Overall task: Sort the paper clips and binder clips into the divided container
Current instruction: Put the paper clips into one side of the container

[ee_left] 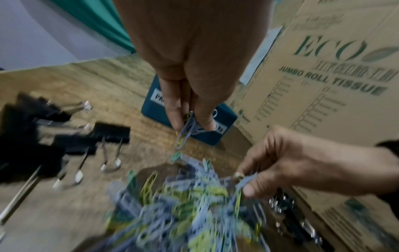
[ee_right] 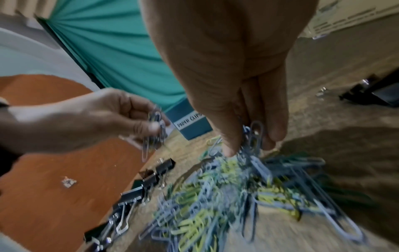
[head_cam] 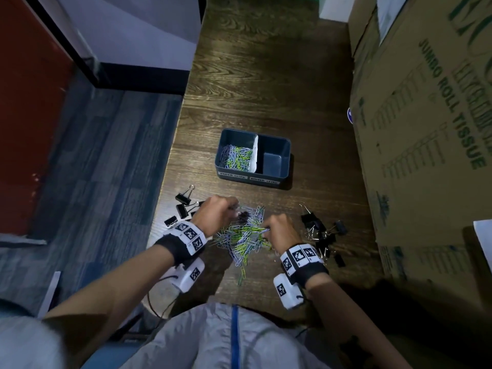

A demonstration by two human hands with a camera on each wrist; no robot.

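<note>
Paper clips [head_cam: 243,237] lay heaped on the table [head_cam: 266,89], near the container [head_cam: 253,179]. Each hand, left [head_cam: 218,214] and right [head_cam: 279,230], pinched some. Tangled clips might drag others and drop.

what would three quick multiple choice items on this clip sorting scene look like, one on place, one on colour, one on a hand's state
1. Where do paper clips already lie in the container?
A left compartment
B right compartment
C both
2. What colour are the binder clips?
A red
B black
C white
3. What is the left hand doing?
A lying flat
B pinching paper clips
C gripping the container

Answers: 1 A, the right compartment shows a bare floor; 2 B, black bodies with silver handles; 3 B, clips hang from its fingertips.
</note>
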